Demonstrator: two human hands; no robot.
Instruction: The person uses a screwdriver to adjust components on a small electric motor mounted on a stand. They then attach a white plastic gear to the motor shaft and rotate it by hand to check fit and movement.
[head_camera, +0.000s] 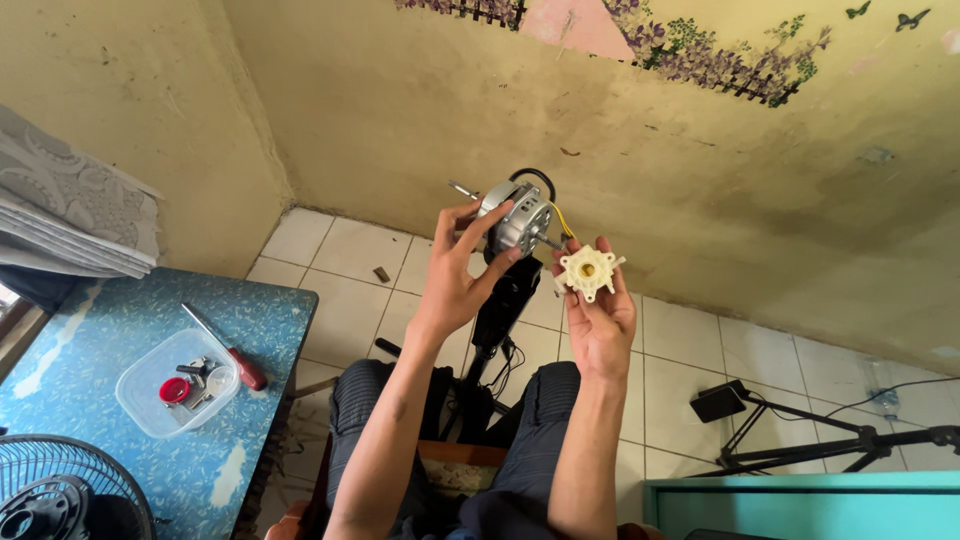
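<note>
The person's knees, in dark trousers (545, 400), fill the bottom of the view, and both forearms rise from them toward the fan motor (518, 218), which is held up in front of the yellowed wall (700, 170). The left hand (452, 280) is curled about the motor's left side, thumb and fingers wrapped loosely on its silver casing. Just right of the motor, the right hand (600, 315) is half open, fingers pressed up behind a cream plastic part with spokes (587, 270), which it pinches near the motor's shaft. Whether the part touches the shaft is hard to make out. A black stand (503, 305) hangs below the motor, partly hidden by the left hand.

Well left of the motor and lower stands a blue table (250, 320). On it lies a red-handled screwdriver (228, 350) beside a clear plastic tub (150, 400) holding a red cap and small metal bits, too small to tell apart. A fan grille (60, 480) is cut off at the lower left corner.
</note>
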